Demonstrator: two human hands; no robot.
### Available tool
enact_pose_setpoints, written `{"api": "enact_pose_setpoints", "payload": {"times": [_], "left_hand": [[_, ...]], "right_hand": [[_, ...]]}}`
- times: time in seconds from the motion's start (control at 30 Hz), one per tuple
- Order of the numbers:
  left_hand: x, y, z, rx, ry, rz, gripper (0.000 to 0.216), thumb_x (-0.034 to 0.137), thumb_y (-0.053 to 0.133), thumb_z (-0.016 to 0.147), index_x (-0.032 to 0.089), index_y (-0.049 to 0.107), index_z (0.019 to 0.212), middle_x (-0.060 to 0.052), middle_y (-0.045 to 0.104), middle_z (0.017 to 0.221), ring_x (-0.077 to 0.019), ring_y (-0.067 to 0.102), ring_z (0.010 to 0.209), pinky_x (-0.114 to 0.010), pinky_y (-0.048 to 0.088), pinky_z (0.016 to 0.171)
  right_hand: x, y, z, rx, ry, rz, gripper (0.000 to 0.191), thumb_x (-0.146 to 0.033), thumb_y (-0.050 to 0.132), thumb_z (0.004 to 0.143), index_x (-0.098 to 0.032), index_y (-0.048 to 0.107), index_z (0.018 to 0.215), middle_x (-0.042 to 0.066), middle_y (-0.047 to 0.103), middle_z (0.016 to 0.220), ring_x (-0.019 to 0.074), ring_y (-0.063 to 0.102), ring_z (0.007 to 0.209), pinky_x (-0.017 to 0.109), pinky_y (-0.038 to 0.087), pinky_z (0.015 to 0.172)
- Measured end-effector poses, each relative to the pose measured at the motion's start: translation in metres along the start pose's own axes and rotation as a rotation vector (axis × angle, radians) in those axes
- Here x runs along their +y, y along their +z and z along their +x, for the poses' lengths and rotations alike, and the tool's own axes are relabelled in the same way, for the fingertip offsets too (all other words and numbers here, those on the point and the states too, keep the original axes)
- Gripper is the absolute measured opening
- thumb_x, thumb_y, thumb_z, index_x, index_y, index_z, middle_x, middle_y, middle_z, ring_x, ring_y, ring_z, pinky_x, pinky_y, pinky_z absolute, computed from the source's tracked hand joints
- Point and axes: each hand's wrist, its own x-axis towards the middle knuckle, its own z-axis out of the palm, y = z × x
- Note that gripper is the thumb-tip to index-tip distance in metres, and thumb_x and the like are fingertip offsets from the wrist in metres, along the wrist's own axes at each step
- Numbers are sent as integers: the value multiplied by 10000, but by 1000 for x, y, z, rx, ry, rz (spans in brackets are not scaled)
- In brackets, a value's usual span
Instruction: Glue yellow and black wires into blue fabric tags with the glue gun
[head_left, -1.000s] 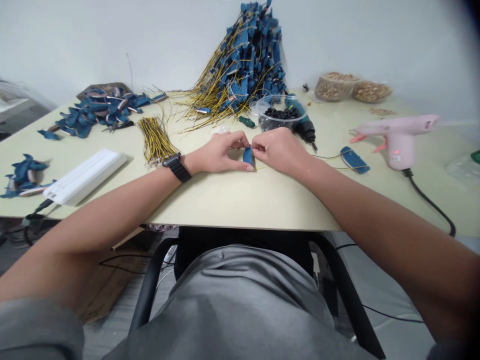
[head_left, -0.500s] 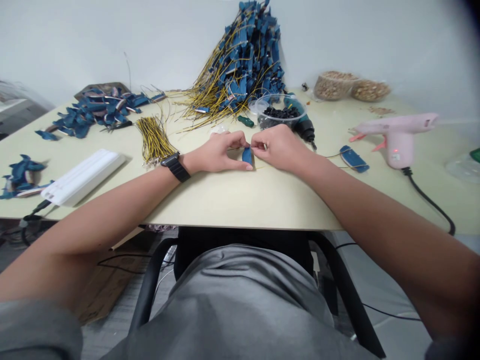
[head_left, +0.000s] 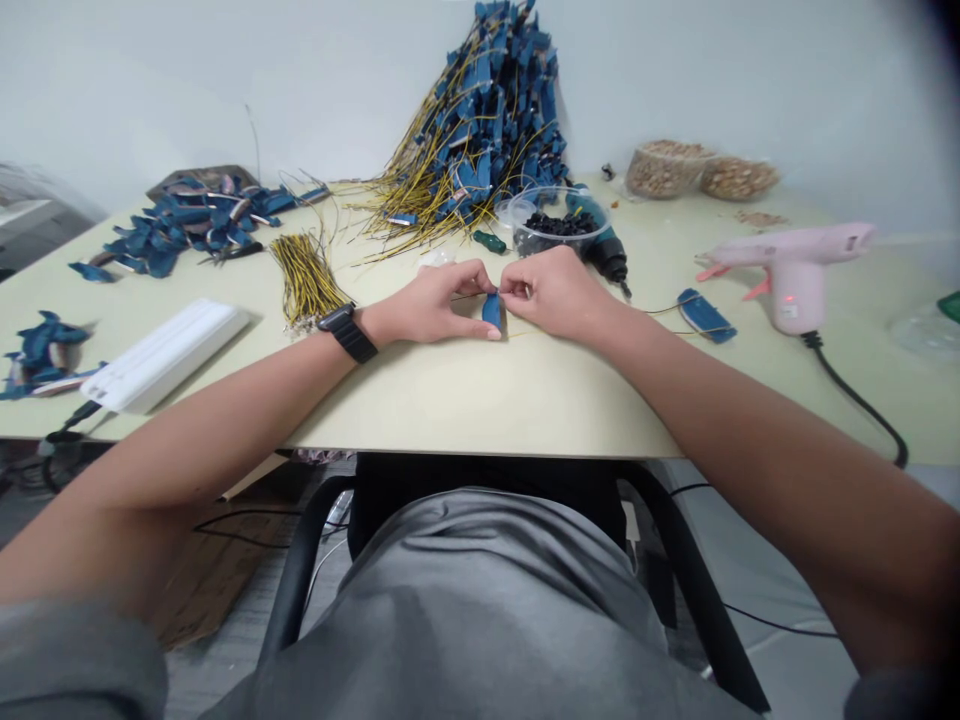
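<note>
Between thumb and index finger, my left hand [head_left: 435,305] grips a small blue piece [head_left: 492,311] by its two ends, just above the table. At the far end of that piece my right hand [head_left: 551,292] pinches with thumb and fingertips, seemingly on a thin wire that is mostly hidden by the fingers. A short stretch of yellow wire shows beside the right hand on the table. Right of my right forearm lies another blue piece [head_left: 705,316] with thin wires running from it.
A pink glue gun [head_left: 795,265] stands at right. Behind the hands are a bowl of black parts [head_left: 555,225], a power drill [head_left: 609,255] and a tall heap of wired blue pieces [head_left: 495,120]. Leftward are a yellow wire bundle [head_left: 304,275], a white power box [head_left: 166,352] and loose blue pieces [head_left: 199,215].
Both hands keep nearly the same hold on the blue piece. The whole view has shifted very slightly.
</note>
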Motion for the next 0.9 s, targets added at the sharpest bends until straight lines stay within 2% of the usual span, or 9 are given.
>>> {"api": "enact_pose_setpoints", "payload": {"times": [0.37, 0.57, 0.73, 0.9], "left_hand": [[-3, 1, -1, 1, 26, -46, 945, 1081, 997, 836, 269, 779, 1269, -129, 917, 1260, -320, 846, 1165, -472, 654, 1082], [-5, 3, 0, 2, 41, -82, 947, 1080, 1000, 835, 273, 778, 1278, -136, 933, 1311, -346, 877, 1236, -487, 664, 1132], [-8, 1, 1, 23, 64, 20, 916, 1096, 988, 846, 272, 785, 1191, -109, 907, 1186, -307, 817, 1063, -451, 629, 1005], [-8, 0, 1, 20, 69, 104, 853, 1068, 967, 889, 282, 792, 1171, -86, 885, 1123, -313, 783, 1035, -450, 587, 1002]], "right_hand": [[2, 1, -1, -17, -29, -57, 214, -127, 741, 1046, -222, 892, 929, 79, 833, 903, 262, 675, 864, 420, 424, 853], [7, 3, 0, 11, -79, -57, 239, -100, 722, 1055, -213, 782, 854, 56, 746, 841, 224, 569, 791, 414, 375, 803], [9, 2, 0, 10, -120, -29, 273, -92, 719, 1065, -224, 714, 826, 33, 675, 808, 220, 559, 809, 404, 382, 814], [7, 0, -1, 0, -116, -32, 298, -80, 712, 1077, -221, 695, 815, 34, 667, 820, 214, 562, 814, 406, 380, 819]]}}
